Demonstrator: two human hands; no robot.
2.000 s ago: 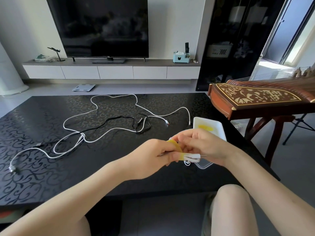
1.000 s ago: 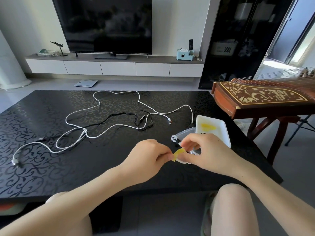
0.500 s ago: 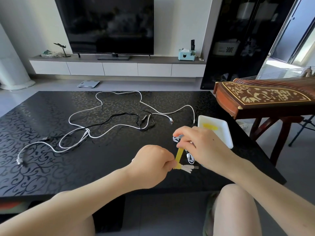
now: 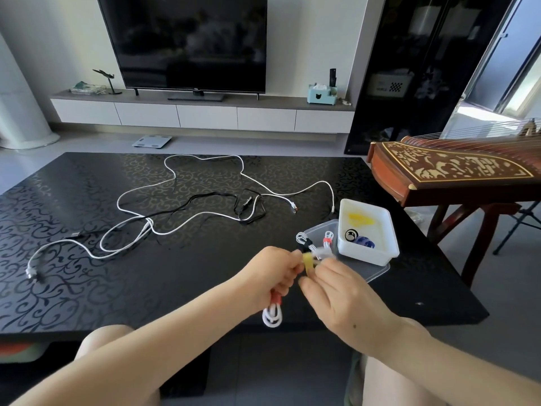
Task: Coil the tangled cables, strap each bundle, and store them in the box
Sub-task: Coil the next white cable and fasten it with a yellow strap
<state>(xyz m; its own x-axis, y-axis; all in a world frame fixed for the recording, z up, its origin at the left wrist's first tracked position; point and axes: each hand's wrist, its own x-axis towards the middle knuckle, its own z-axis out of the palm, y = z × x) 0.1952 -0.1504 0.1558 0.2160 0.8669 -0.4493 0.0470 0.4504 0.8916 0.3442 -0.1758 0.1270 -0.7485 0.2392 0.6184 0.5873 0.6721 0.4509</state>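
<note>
Two white cables and a black cable lie loose and crossed on the left half of the counter, not yet coiled.

Nearer the front edge, the left hand has its fingers curled tight round a coiled white cable, whose loops hang below the fist. Something red shows just under the hand, but what it is cannot be told. Above the fist a yellow strap stands between the hands. The right hand pinches it with thumb and fingertips, the other fingers loosely bent.

The step looks like strapping this bundle. To do it well:

- Keep the left grip firm so the loops stay stacked and even.
- Pull the strap snug round the waist of the coil, not near the plugs.
- Lay the tail flat on itself so it fastens fully.
- Avoid cinching hard enough to kink the wire.

Just right of the hands sits the clear box, already holding strapped bundles, and there is space there for this one. A white tub with spare straps stands on its far right corner.
</note>
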